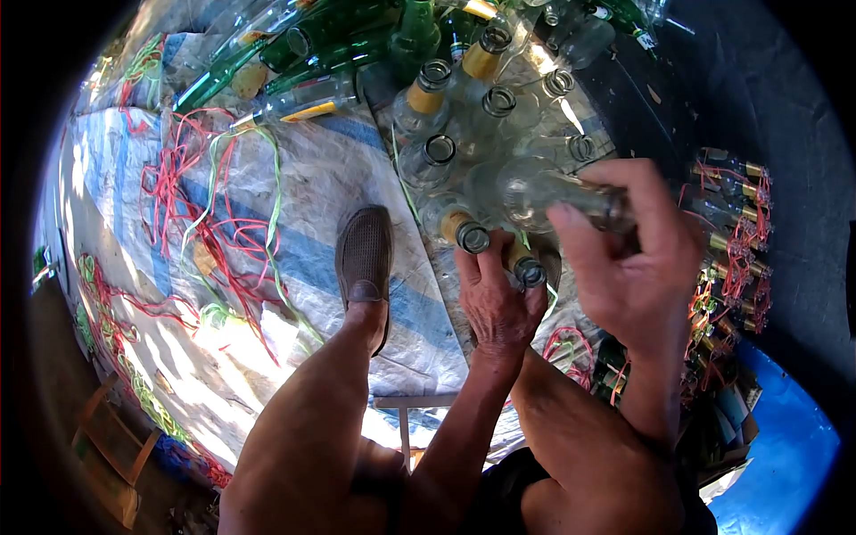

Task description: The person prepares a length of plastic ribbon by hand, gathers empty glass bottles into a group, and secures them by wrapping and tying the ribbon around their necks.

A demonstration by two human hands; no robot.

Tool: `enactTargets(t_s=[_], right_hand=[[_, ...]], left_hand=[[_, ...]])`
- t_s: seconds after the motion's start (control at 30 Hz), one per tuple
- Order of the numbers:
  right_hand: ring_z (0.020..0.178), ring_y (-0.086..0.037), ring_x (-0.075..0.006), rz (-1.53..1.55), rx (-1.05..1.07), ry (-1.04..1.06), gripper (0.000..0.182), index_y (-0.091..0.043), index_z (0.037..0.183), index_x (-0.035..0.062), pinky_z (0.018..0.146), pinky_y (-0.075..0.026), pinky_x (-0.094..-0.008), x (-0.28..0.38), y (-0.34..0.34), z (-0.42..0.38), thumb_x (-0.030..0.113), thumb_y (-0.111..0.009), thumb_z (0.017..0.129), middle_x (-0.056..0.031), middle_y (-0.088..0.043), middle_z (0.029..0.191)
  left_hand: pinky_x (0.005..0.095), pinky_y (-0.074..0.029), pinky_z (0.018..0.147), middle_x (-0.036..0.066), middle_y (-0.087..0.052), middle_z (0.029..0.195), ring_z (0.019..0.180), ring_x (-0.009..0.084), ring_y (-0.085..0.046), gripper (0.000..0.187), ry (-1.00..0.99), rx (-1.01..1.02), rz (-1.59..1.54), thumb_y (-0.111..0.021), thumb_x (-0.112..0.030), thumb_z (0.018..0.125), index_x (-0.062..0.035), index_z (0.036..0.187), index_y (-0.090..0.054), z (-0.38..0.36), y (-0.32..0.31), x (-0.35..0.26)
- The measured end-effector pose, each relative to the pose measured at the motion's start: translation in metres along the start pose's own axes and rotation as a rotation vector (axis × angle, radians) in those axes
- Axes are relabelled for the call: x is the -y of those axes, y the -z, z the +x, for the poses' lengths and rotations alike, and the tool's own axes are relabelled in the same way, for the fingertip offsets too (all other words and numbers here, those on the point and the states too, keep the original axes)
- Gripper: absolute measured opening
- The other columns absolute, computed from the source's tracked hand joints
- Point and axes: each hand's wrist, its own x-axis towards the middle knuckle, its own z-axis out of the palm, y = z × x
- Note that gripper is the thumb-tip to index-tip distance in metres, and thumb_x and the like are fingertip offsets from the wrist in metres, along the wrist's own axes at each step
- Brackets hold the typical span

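Observation:
My right hand (637,259) is closed round the neck of a clear glass bottle (526,194), which is tilted, its base toward the standing bottles. Slightly blurred, that bottle partly covers others behind it. Lower down, my left hand (499,303) has its fingers wrapped about a bottle neck (526,267) with a dark mouth. Just beyond those fingers stands a clear bottle with a yellowish neck label (456,223). Several more open-mouthed clear bottles (428,159) stand upright in a group ahead. The lower parts of the bottles by my left hand are hidden.
Green bottles (330,53) lie in a heap at the far side. Tangled red and green plastic string (214,214) spreads over the white-and-blue sheet (330,169) at left. String-tied bottles (736,241) are stacked at right, near a blue surface (780,437). My shod foot (365,254) rests on the sheet.

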Motion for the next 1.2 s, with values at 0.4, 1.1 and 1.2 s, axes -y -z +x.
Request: enactTargets(t_s=[0.4, 1.1, 1.2], right_hand=[[0.056, -0.066, -0.0322, -0.144, 0.071, 0.000, 0.027, -0.061, 0.098, 0.0069, 0.050, -0.050, -0.0410, -0.030, -0.031, 0.005, 0.021, -0.079, 0.085, -0.0125, -0.067, 0.067], [0.083, -0.070, -0.0351, -0.640, 0.444, 0.036, 0.029, -0.061, 0.097, 0.0070, 0.069, -0.053, -0.0473, -0.028, -0.042, 0.017, 0.027, -0.079, 0.085, -0.0125, -0.071, 0.084], [0.084, -0.070, -0.0352, -0.639, 0.465, 0.039, 0.030, -0.061, 0.098, 0.0069, 0.073, -0.052, -0.0478, -0.029, -0.044, 0.018, 0.027, -0.079, 0.085, -0.0126, -0.071, 0.083]], left_hand=[[0.0477, -0.054, 0.083, 0.019, -0.058, 0.117, 0.107, 0.0422, -0.061, 0.060, 0.027, 0.052, 0.018, -0.084, -0.028, 0.079, -0.0018, 0.126, -0.058, -0.003, 0.003, 0.003], [0.0358, -0.056, 0.076, 0.013, -0.058, 0.111, 0.091, 0.0266, -0.066, 0.049, 0.111, -0.009, -0.060, -0.087, -0.016, 0.077, -0.0024, 0.118, -0.063, -0.001, 0.001, 0.003], [0.0337, -0.055, 0.074, 0.012, -0.058, 0.111, 0.090, 0.0250, -0.065, 0.046, 0.106, -0.021, -0.081, -0.084, -0.011, 0.077, -0.0025, 0.117, -0.063, -0.001, 0.001, 0.003]])
